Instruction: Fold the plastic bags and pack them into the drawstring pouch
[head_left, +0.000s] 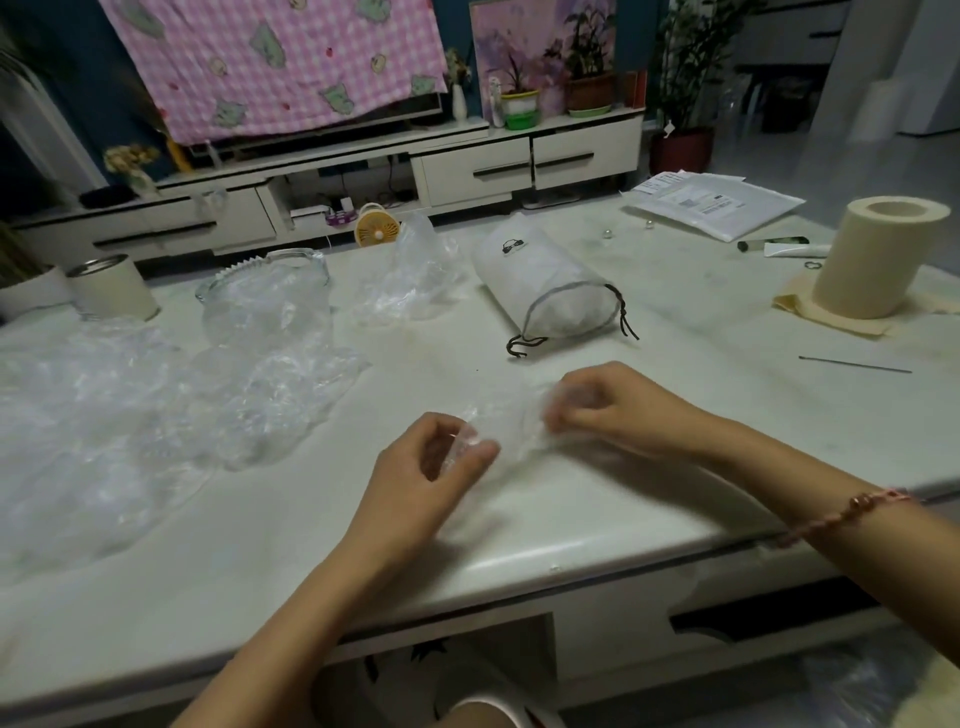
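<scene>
Table (675, 415): pale top carrying everything noted. The work sits at its near edge, centre.
Loose plastic bags (104, 415): a clear, crumpled heap spread over the left half, unfolded. Its far edge runs up against a glass dish (270, 291).
Drawstring pouch (545, 286): white, lying on its side just beyond the hands, centre-right. The mouth faces near, and the cord (524, 345) lies slack on the table. Contents cannot be told.
Paper roll (878, 254): upright at far right, well apart from the work.
Crumpled bag (410, 280): a single bag standing loosely at far centre, just left of the pouch.
Bag in hand (514, 431): clear film gathered into a narrow strip and stretched between both hands, low over the table top.
Left hand (431, 467): thumb and curled fingers pinch the left end of the strip.
Right hand (618, 410): fingers curl over the right end and appear to pinch it. The view is blurred there.
Handling, judged: the film is very light, limp and slippery, and it springs open when released. It is likely to trap air. It should be held at the ends or edges and each fold pressed flat against the table. Hard pulls risk tearing it.
Stage, judged: folding is under way on one bag, and most bags remain unfolded.
</scene>
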